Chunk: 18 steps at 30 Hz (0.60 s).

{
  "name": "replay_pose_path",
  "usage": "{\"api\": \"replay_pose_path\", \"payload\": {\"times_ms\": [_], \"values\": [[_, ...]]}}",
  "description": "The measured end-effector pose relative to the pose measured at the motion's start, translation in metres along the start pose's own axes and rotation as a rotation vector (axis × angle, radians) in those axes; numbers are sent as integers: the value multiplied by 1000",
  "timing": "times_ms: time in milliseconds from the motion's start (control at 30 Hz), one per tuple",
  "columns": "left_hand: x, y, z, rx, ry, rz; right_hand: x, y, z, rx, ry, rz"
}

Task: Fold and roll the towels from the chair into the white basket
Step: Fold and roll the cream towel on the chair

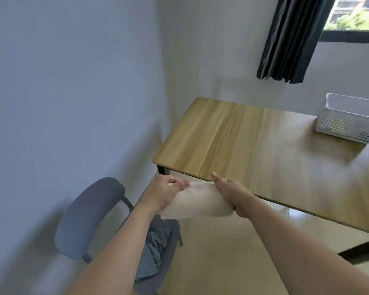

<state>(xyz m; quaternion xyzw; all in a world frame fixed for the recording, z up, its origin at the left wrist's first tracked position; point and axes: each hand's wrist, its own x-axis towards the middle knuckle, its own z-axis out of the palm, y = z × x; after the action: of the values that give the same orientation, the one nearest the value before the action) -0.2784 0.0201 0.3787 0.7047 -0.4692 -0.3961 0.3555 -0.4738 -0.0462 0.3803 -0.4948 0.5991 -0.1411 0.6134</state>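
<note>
left hand (165, 193), right hand (227, 188) grip one cream towel (197, 202); one blue towel (156, 248) on chair (90, 213).

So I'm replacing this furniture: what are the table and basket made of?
Table: looks like wood or wood-look laminate, with grain streaks and a soft sheen, on dark, probably metal legs. Basket: likely white plastic, with walls pierced by neat rows of holes.

Soft daylight from the window (358, 13) upper right — motion blur throughout, wide-angle bending at the edges.
</note>
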Motion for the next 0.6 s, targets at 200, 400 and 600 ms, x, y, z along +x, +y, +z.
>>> {"api": "replay_pose_path", "payload": {"times_ms": [200,400,600], "values": [[5,63,69,-55,-24,54,-22,22,-104,95,-135,-167],[20,140,176,85,-148,104,-17,33,-236,24,112,-302],[43,203,271,347,-370,51,-9,25,-347,-179,184,-325]]}}
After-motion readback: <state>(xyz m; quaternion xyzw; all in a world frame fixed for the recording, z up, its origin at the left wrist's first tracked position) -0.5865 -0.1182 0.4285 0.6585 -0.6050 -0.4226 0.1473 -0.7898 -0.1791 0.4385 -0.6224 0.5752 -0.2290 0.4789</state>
